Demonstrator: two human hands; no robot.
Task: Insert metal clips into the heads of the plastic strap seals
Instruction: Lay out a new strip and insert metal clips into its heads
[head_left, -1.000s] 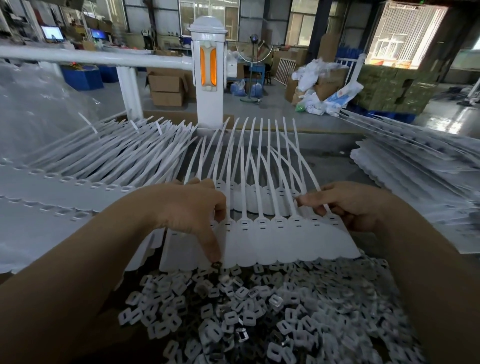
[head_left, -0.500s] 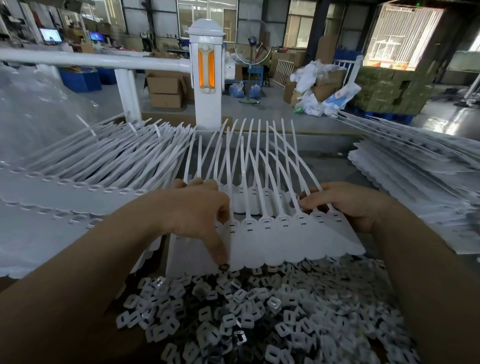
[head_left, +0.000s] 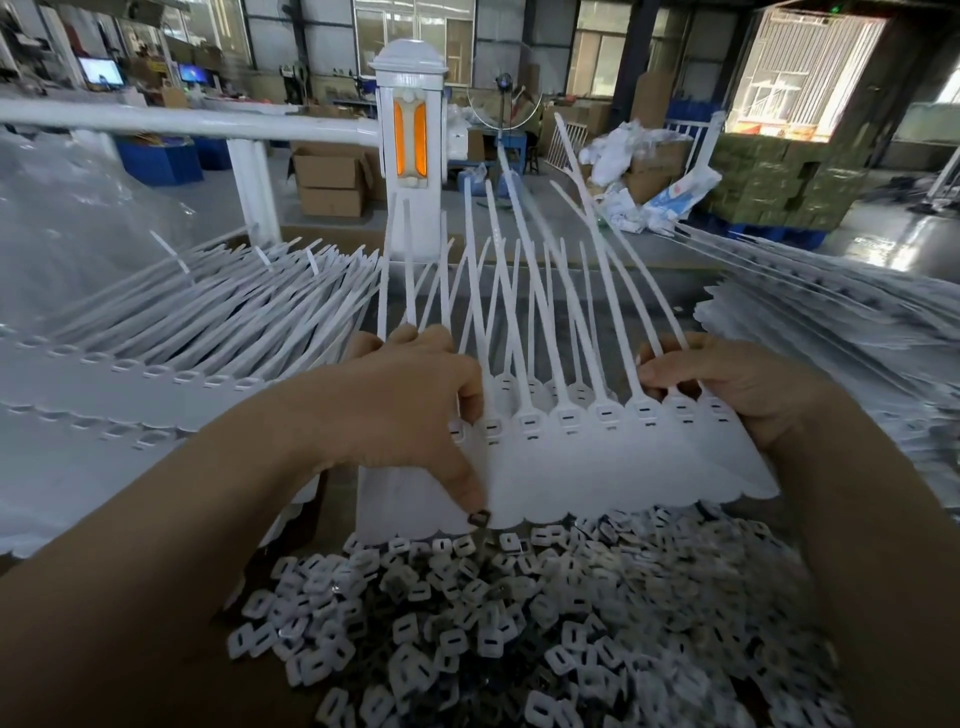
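Both hands grip joined seal row (head_left: 613, 457): left hand (head_left: 405, 410) at 9, right hand (head_left: 727, 384) at 3. Light, floppy; support near heads.

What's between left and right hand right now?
Head view: the joined row of strap seals, heads and slots facing up, spans from the left hand to the right hand; both grip its ends.

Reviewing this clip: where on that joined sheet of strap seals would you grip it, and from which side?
Grip the sheet of strap seals at its two outer edges near the heads, from left and right, as the left hand and right hand do. The flat tag band looks stiffer there; the long tails fan loosely.
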